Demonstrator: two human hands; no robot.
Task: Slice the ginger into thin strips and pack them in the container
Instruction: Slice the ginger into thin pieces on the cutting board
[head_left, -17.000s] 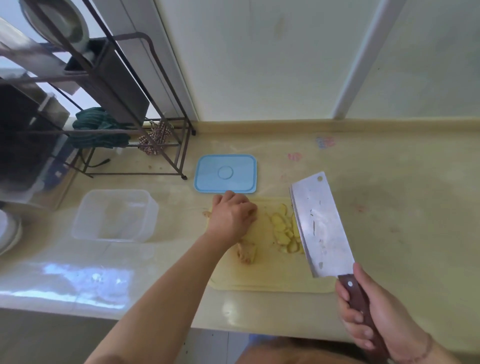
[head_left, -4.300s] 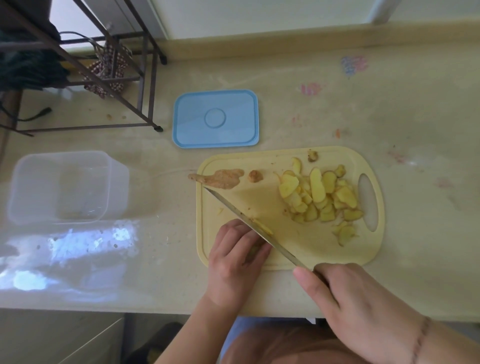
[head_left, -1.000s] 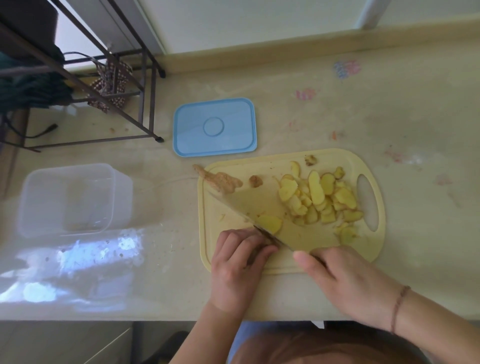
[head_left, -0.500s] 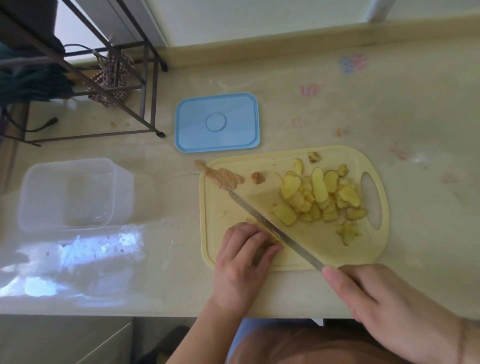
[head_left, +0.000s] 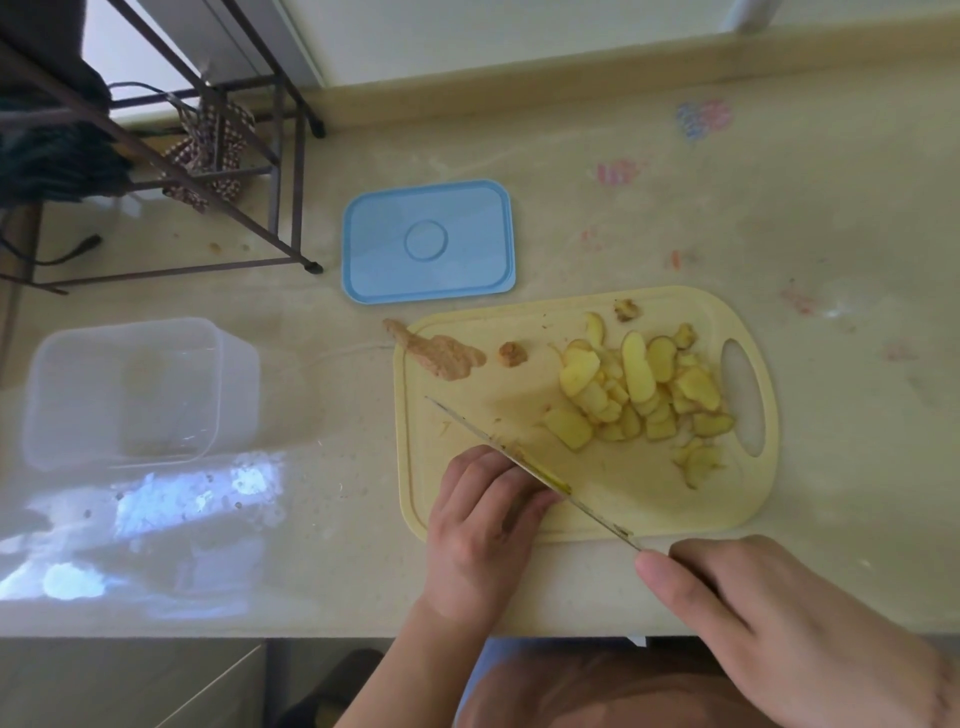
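Ginger slices (head_left: 641, 397) lay piled on right half of yellow cutting board (head_left: 597, 512), w/ a peel scrap (head_left: 441, 353) at its upper-left edge. Left hand (head_left: 485, 525), fingers curled, pressed down on something hidden under them at board's front. Right hand (head_left: 779, 629) gripped cleaver (head_left: 524, 460), blade edge-on against left knuckles. Clear container (head_left: 130, 392) sat well left; blue lid (head_left: 428, 241) behind board.

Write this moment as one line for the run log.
step: slicing ginger | left hand: holds ginger piece on cutting board | right hand: grips cleaver | slices: piled on board | container: open, no slices seen
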